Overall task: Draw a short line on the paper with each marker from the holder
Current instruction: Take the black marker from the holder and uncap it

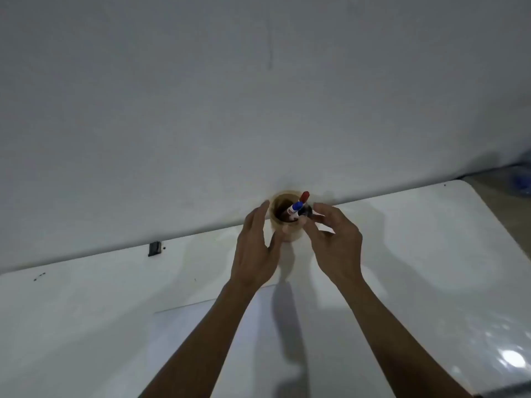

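A tan cylindrical holder (291,235) stands at the far edge of the white table, against the wall. A blue-capped marker (296,208), a red-capped marker (304,196) and a black-capped marker (308,211) stick out of it. My left hand (255,248) is cupped against the holder's left side, fingers apart. My right hand (334,239) hovers at the holder's right rim, thumb and forefinger close to the black marker; whether they grip it is unclear. A white sheet of paper (201,340) lies on the table below my arms.
The white table (431,254) has a rounded right corner and meets a plain wall behind. A small black clip (155,249) sits at the table's back edge on the left. Blurred blue objects (521,182) lie on the floor at far right.
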Motion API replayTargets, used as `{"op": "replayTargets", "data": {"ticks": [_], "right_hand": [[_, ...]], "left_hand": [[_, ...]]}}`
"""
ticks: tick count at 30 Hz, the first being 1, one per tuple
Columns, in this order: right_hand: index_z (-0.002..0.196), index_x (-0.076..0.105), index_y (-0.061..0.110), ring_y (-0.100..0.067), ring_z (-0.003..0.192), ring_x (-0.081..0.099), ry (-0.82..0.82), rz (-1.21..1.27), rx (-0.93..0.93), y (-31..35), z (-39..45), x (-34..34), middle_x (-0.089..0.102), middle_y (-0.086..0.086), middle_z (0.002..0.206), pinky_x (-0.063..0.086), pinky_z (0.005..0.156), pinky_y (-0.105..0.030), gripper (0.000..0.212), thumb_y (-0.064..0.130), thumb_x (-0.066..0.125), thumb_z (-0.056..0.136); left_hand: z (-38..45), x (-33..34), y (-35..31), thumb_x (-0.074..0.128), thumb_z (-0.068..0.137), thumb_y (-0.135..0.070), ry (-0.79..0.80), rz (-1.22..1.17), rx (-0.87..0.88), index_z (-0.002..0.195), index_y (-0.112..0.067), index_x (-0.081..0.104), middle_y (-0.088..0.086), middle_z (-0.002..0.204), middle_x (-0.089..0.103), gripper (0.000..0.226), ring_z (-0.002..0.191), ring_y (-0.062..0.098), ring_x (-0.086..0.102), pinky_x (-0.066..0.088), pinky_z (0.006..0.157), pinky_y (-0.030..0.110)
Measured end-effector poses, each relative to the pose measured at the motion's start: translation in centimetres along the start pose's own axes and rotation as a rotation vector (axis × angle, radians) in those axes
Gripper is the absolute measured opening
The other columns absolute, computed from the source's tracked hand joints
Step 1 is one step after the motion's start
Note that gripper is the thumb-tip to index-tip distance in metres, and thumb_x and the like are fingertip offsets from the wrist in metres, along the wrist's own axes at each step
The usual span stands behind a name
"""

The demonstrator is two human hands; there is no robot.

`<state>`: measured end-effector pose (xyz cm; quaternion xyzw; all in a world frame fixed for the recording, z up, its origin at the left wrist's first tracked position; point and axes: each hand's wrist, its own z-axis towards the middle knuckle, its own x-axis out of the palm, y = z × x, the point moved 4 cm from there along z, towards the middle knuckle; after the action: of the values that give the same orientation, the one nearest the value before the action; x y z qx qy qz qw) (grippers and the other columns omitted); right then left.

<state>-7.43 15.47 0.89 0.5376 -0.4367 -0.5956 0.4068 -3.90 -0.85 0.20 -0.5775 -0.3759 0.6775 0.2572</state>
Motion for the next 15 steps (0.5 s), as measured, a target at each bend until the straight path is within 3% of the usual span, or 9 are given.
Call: {"op": "replayTargets", "data": {"ticks": [1, 4, 5, 10, 15], "right_hand": [[0.114, 0.072, 0.017, -0.008, 0.096, 0.072, -0.007, -0.016, -0.014, -0.1, 0.3, 0.0, 0.073, 0.009, 0.103, 0.061, 0.075, -0.028, 0.031, 0.023, 0.081, 0.085], [0.115, 0.074, 0.013, -0.007, 0.095, 0.071, -0.014, -0.043, -0.001, -0.6, 0.6, 0.2, 0.076, 0.002, 0.108, 0.06, 0.073, -0.021, 0.031, 0.022, 0.081, 0.085], [0.115, 0.075, 0.012, -0.008, 0.096, 0.071, -0.02, -0.043, -0.007, -0.8, 0.7, 0.3, 0.076, 0.0, 0.11, 0.059, 0.072, -0.02, 0.032, 0.021, 0.081, 0.085], [0.111, 0.075, 0.018, -0.007, 0.094, 0.07, -0.034, -0.053, -0.042, -0.8, 1.1, 0.8, 0.076, 0.003, 0.109, 0.057, 0.066, -0.015, 0.027, 0.022, 0.081, 0.085], [0.109, 0.075, 0.013, -0.001, 0.089, 0.067, -0.056, -0.068, -0.061, -0.4, 1.1, 1.1, 0.074, 0.0, 0.105, 0.052, 0.065, -0.007, 0.024, 0.019, 0.078, 0.087]], "left_hand": [[0.4, 0.4, 0.1, 0.059, 0.099, -0.033, -0.012, -0.031, -0.003, 0.15, -0.024, 0.035, -0.004, 0.15, 0.047, 0.058, 0.135, 0.014, 0.048, 0.049, 0.106, 0.042], [1.1, 1.0, 0.1, 0.059, 0.098, -0.034, -0.005, -0.064, -0.005, 0.144, -0.046, 0.031, -0.049, 0.134, 0.038, 0.055, 0.125, -0.02, 0.039, 0.045, 0.103, 0.024], [1.2, 1.2, 0.1, 0.06, 0.098, -0.033, -0.014, -0.059, -0.005, 0.141, -0.049, 0.03, -0.055, 0.129, 0.036, 0.055, 0.122, -0.024, 0.038, 0.044, 0.103, 0.023], [1.3, 1.6, 0.7, 0.059, 0.1, -0.029, -0.062, -0.059, -0.007, 0.146, -0.035, 0.04, -0.025, 0.136, 0.047, 0.05, 0.128, 0.002, 0.05, 0.052, 0.104, 0.034], [1.3, 1.8, 1.0, 0.062, 0.098, -0.027, -0.089, -0.082, -0.01, 0.146, -0.027, 0.045, -0.016, 0.139, 0.051, 0.05, 0.129, 0.009, 0.054, 0.054, 0.102, 0.034]]}}
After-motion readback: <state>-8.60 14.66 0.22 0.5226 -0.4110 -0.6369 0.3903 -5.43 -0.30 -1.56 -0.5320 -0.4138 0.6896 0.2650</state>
